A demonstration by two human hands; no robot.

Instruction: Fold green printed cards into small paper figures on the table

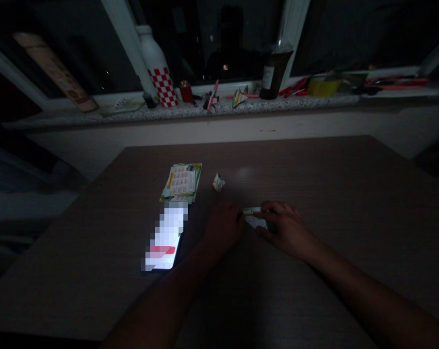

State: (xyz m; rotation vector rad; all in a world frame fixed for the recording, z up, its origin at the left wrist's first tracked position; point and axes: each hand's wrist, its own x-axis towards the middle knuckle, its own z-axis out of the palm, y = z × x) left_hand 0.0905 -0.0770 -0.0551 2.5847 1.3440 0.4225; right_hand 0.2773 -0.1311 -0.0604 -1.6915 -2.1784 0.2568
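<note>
A small printed piece of paper lies on the table between my two hands. My left hand is curled at the paper's left end, its fingertips mostly hidden from me. From the other side my right hand rests over the paper, with its fingers apart and touching the printed face. Just beyond my left hand sits a small folded paper shape. A stack of printed paper sheets lies to the left of it. Nearer me, a lit phone lies face up beside my left forearm.
Past the brown table, a speckled windowsill holds a white bottle with red checks, a red candle-like jar, a dark bag, yellow tape, a tall tube and another folded paper piece. The room is dim.
</note>
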